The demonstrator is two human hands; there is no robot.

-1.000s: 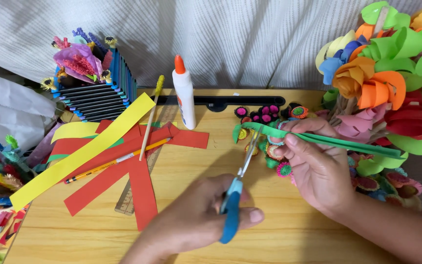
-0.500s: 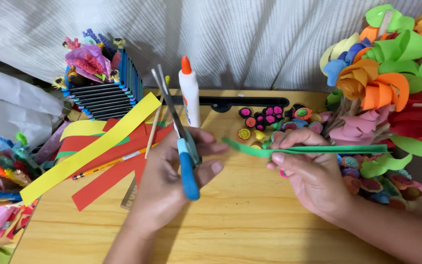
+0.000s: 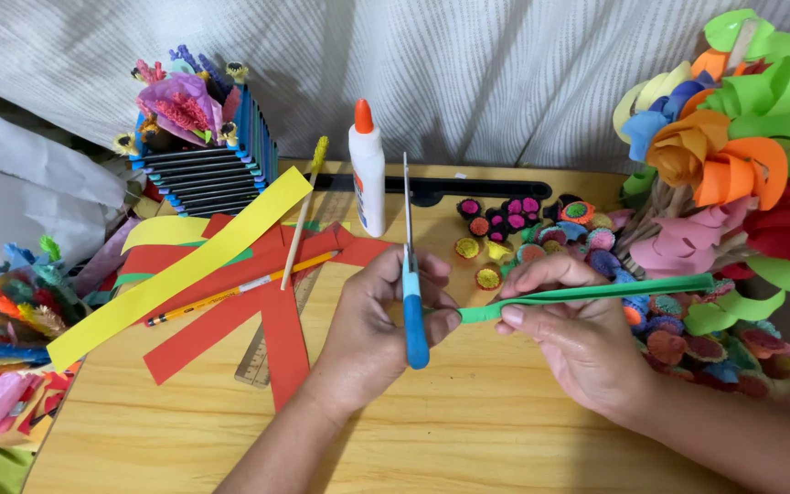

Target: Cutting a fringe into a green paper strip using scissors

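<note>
1. At the centre of the frame, we see the left hand [image 3: 372, 325] closed around the blue handles of a pair of scissors [image 3: 411, 293], whose metal blades stand together and point straight up towards the top edge.
2. Just right of it, the right hand [image 3: 578, 338] pinches a long green paper strip [image 3: 596, 295] between thumb and fingers; the strip runs from the pinch out to the right, rising slightly.
3. The strip's left end lies beside the scissor handle, near the left thumb; we cannot tell whether they touch.
4. Above the hands, a white glue bottle with an orange cap [image 3: 367, 169] stands upright on the wooden table [image 3: 468, 430].
5. To the left lie red paper strips [image 3: 230, 316], a yellow paper strip [image 3: 176, 270] and a yellow pencil [image 3: 240, 288].
</note>
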